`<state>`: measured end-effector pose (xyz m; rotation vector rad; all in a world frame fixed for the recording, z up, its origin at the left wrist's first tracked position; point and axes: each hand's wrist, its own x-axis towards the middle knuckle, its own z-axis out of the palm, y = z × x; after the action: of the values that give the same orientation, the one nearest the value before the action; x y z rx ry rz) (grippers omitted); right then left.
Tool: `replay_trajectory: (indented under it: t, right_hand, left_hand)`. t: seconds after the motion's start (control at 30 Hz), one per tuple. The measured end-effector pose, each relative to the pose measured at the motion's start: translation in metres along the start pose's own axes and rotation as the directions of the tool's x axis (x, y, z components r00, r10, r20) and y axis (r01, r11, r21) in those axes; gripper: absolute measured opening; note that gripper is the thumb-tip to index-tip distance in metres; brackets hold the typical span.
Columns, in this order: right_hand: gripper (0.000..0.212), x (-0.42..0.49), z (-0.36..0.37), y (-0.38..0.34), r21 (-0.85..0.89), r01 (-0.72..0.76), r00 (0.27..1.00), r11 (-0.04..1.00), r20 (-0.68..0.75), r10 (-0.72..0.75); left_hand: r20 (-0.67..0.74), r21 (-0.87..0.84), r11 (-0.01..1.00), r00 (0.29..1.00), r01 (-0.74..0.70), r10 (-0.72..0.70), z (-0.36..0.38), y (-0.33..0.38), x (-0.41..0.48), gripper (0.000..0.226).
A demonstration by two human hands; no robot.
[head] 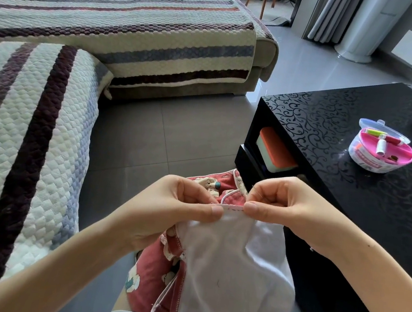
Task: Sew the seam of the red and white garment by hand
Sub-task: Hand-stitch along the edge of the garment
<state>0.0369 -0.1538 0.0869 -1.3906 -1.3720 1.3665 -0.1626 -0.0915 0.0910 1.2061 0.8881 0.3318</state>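
The red and white garment [223, 265] hangs over my lap, white lining toward me, red printed fabric at its left and top. My left hand [181, 204] pinches the seam edge between thumb and fingers. My right hand [279, 200] pinches the same edge a short way to the right, so a small stretch of stitched seam [233, 208] is held taut between the two thumbs. A thin dark thread shows at my right fingers; the needle itself I cannot make out.
A black patterned coffee table [331, 124] stands at the right, with an open round sewing kit [381, 147] of thread spools on it and an orange and green box [274, 151] on its shelf. A striped quilted sofa [38, 111] fills the left.
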Motion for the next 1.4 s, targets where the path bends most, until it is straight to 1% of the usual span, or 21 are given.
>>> replay_trajectory:
  t: [0.07,0.1,0.13,0.17,0.23,0.3,0.37,0.53,1.0,1.17,1.33,1.4]
  right_hand:
    - [0.017,-0.002,0.002,0.002,-0.028,0.025,0.999,0.999,-0.041,-0.026]
    - [0.021,-0.003,0.004,0.003,-0.078,0.064,0.995,0.995,-0.065,-0.069]
    - [0.024,-0.004,0.005,0.006,-0.165,0.117,0.987,0.979,-0.088,-0.133]
    - [0.024,-0.005,0.007,0.009,-0.277,0.173,0.972,0.945,-0.107,-0.209]
    - [0.019,-0.01,0.01,0.015,-0.476,0.251,0.927,0.843,-0.132,-0.35]
    - [0.017,-0.015,0.014,0.016,-0.587,0.297,0.884,0.753,-0.128,-0.449]
    - [0.018,-0.018,0.018,0.015,-0.649,0.31,0.862,0.695,-0.117,-0.494]
    - [0.019,-0.017,0.02,0.014,-0.689,0.304,0.847,0.658,-0.121,-0.518]
    - [0.018,-0.016,0.024,0.01,-0.73,0.273,0.851,0.627,-0.121,-0.512]
    - [0.018,-0.016,0.026,0.007,-0.766,0.273,0.841,0.581,-0.104,-0.531]
    - [0.022,-0.015,0.032,0.005,-0.838,0.239,0.833,0.491,-0.083,-0.547]
    - [0.022,-0.014,0.033,0.005,-0.853,0.224,0.834,0.471,-0.083,-0.546]
  left_hand:
    - [-0.011,0.004,1.0,1.0,0.009,-0.009,0.002,0.001,0.001,0.006]
    - [-0.016,0.002,1.0,1.0,0.013,-0.013,0.003,0.001,0.001,0.004]
    - [-0.024,-0.001,1.0,1.0,0.013,-0.013,0.003,0.001,0.002,0.004]
    - [-0.032,-0.006,1.0,0.999,0.013,-0.013,0.003,0.001,0.002,0.005]
    - [-0.051,-0.013,1.0,0.999,0.007,-0.007,0.002,0.002,0.002,0.004]
    - [-0.07,-0.009,1.0,0.998,-0.002,0.001,0.002,0.003,0.002,0.005]
    - [-0.075,-0.005,1.0,0.997,-0.008,0.008,0.002,0.004,0.002,0.004]
    - [-0.085,0.001,1.0,0.996,-0.013,0.013,0.001,0.004,0.001,0.004]
    - [-0.089,0.029,0.999,0.995,-0.032,0.035,0.0,0.005,-0.001,0.003]
    - [-0.07,0.054,0.997,0.995,-0.062,0.065,-0.002,0.003,0.0,0.002]
    - [-0.044,0.167,0.977,0.989,-0.134,0.144,-0.002,-0.001,0.0,0.003]
    - [-0.034,0.19,0.97,0.986,-0.153,0.162,-0.002,-0.002,0.0,0.003]
